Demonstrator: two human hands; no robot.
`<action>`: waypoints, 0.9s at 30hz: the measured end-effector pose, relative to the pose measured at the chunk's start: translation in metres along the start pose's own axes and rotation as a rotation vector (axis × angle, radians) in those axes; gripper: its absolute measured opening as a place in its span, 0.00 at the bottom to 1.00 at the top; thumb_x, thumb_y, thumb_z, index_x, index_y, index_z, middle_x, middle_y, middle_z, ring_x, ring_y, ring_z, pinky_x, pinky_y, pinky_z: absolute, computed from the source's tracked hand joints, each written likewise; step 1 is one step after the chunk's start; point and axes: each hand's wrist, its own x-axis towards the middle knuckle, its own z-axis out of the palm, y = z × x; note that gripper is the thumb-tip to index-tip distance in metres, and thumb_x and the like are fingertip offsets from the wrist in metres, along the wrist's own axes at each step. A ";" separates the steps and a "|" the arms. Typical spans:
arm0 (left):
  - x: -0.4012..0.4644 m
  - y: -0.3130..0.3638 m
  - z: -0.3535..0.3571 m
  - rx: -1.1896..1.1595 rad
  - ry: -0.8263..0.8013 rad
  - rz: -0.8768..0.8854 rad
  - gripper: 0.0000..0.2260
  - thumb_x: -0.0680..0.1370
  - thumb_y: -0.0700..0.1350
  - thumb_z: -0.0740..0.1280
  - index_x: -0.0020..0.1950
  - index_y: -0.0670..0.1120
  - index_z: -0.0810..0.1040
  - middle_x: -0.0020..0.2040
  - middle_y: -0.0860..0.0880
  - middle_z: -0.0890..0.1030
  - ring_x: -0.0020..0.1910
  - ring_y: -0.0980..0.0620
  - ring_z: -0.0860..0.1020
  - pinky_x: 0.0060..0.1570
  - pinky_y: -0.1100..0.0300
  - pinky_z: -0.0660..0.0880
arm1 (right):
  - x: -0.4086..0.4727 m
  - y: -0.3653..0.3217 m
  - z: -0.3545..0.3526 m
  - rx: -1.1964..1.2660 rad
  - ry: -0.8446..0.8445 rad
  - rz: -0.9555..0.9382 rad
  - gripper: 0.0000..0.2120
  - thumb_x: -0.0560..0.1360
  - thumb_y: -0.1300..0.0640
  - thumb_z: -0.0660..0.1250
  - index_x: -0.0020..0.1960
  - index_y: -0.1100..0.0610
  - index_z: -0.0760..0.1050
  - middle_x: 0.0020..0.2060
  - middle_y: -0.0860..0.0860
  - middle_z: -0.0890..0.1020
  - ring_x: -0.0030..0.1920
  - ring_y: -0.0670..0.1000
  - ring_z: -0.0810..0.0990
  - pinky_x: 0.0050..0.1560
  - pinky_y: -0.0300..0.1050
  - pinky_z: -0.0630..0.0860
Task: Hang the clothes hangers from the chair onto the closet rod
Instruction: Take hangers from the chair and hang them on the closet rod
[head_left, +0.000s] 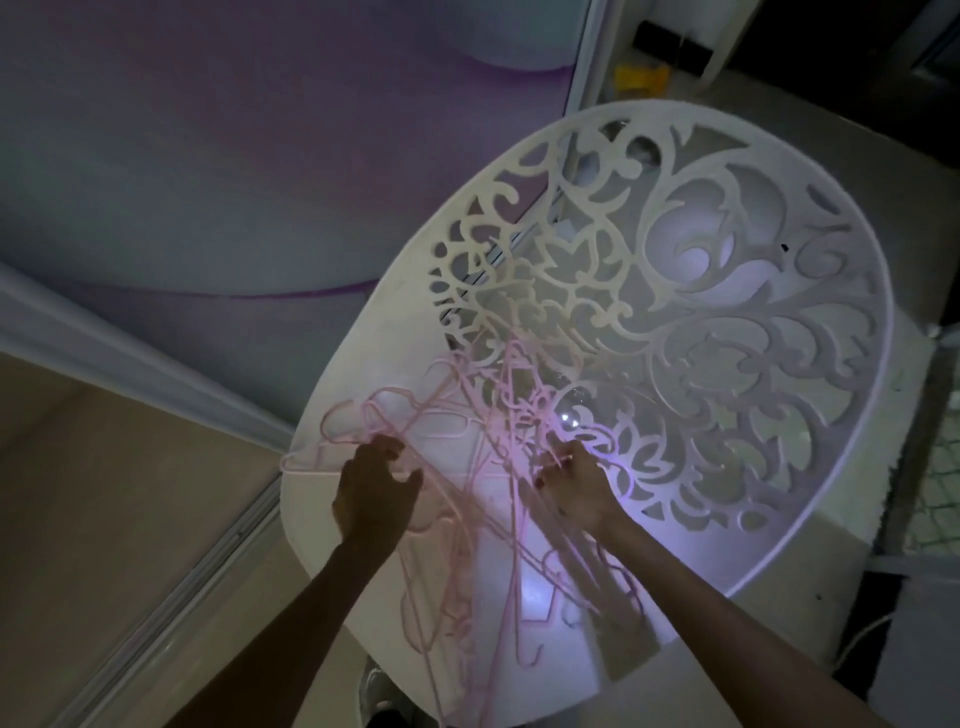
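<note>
On the chair (571, 649) seat lies a tangled pile of pink hangers (467, 452). The left hand (375, 491) curls its fingers around several hanger wires; the right hand (574, 486) pinches others beside the pierced backrest.

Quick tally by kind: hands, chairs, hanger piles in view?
Hands: 2 (left hand, right hand)
Chair: 1
Pile of pink hangers: 1, too tangled to count singly
Total: 4
</note>
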 end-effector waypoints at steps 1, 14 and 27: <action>0.000 -0.007 0.002 0.052 -0.093 -0.036 0.17 0.73 0.53 0.70 0.58 0.47 0.74 0.54 0.48 0.79 0.54 0.47 0.78 0.50 0.57 0.74 | -0.003 -0.001 -0.003 0.071 -0.101 0.043 0.05 0.77 0.57 0.62 0.52 0.50 0.68 0.41 0.48 0.74 0.35 0.45 0.73 0.37 0.40 0.71; -0.023 -0.010 0.014 -0.076 0.140 -0.060 0.34 0.65 0.63 0.73 0.63 0.46 0.71 0.62 0.47 0.73 0.61 0.46 0.73 0.56 0.51 0.74 | -0.004 0.012 0.009 -0.304 0.321 -0.177 0.15 0.81 0.53 0.51 0.38 0.54 0.68 0.37 0.54 0.72 0.39 0.55 0.74 0.39 0.43 0.66; -0.017 -0.010 -0.010 0.119 0.070 0.006 0.13 0.79 0.52 0.61 0.56 0.49 0.80 0.53 0.48 0.83 0.52 0.46 0.81 0.49 0.56 0.74 | 0.000 0.019 -0.002 -0.278 0.504 -0.167 0.17 0.82 0.50 0.47 0.56 0.55 0.72 0.45 0.57 0.79 0.48 0.61 0.78 0.42 0.48 0.71</action>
